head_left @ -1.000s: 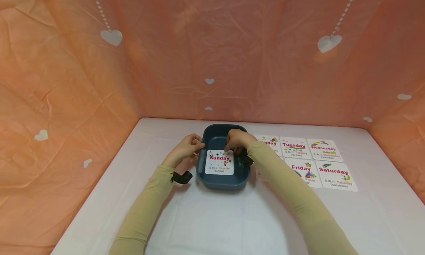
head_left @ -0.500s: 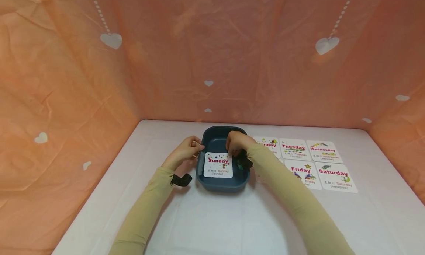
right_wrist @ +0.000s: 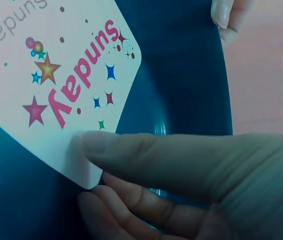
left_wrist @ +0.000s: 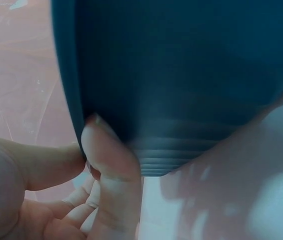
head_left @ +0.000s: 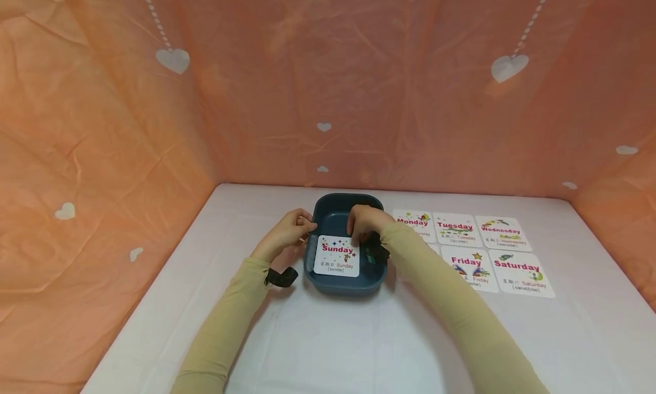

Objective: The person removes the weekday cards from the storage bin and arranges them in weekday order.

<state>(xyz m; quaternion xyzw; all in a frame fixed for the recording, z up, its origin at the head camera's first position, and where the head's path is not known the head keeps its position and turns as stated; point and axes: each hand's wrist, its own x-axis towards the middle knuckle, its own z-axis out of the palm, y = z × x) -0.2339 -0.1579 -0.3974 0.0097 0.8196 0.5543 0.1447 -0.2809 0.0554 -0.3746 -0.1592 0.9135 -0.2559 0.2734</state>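
In the head view a dark blue rectangular plastic bin stands on the white table. My left hand pinches its left rim between thumb and finger; the left wrist view shows the fingertips on the bin wall. My right hand reaches inside the bin. It pinches a corner of a square white flash card printed "Sunday", the thumb on the printed side and the other fingers behind. The right wrist view does not show whether the card touches the bin floor.
Several white weekday cards lie in two rows right of the bin, among them Tuesday, Wednesday, Friday and Saturday. My right forearm covers part of the lower row. Orange cloth closes the back and sides.
The Sunday card has dropped slightly and now sits a little lower in the bin, with my right hand still holding its corner. My left hand keeps its grip on the rim.
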